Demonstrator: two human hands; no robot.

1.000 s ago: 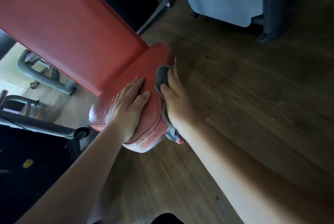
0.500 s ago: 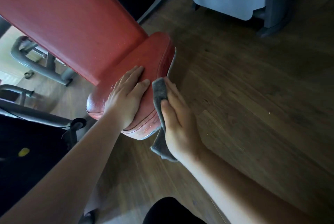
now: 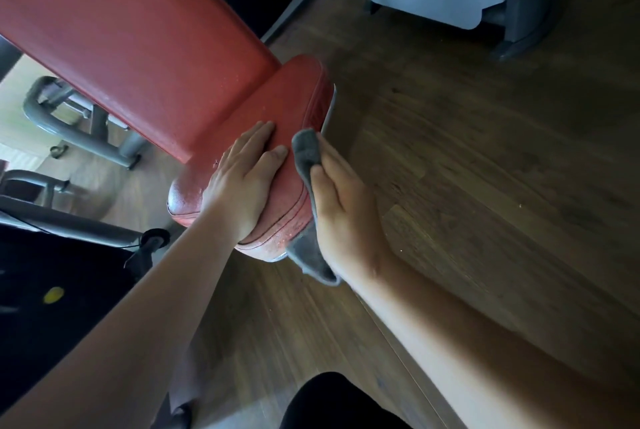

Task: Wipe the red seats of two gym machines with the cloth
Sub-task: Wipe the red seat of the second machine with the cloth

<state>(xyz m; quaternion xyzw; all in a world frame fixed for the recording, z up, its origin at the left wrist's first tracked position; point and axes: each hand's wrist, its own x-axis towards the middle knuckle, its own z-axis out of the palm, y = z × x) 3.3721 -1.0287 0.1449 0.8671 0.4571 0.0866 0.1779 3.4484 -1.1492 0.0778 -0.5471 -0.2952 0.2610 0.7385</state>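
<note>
At far left, a grey machine frame (image 3: 86, 130) stands on the wooden floor (image 3: 485, 186), behind the red backrest pad (image 3: 138, 47). Centre: the red seat (image 3: 294, 96) juts toward the viewer, its top showing small pale specks near the front edge. The left hand (image 3: 242, 182) lies flat on the seat top, fingers (image 3: 256, 134) straight and together, holding nothing; it appears to be steadying the pad. Just to its right, the grey cloth (image 3: 306, 151) is pressed against the seat's right side wall by the right hand (image 3: 346, 217), whose fingers (image 3: 337, 169) are extended and whose thumb rests on the fabric; a loose corner hangs below the seat's front corner. Compared with one second ago, the right hand has drawn the cloth along the side wall from the far end toward the near corner, while the left hand has stayed put. Judged from this, the side edge of this first seat is nearly covered; the second machine's seat is not in view.
</note>
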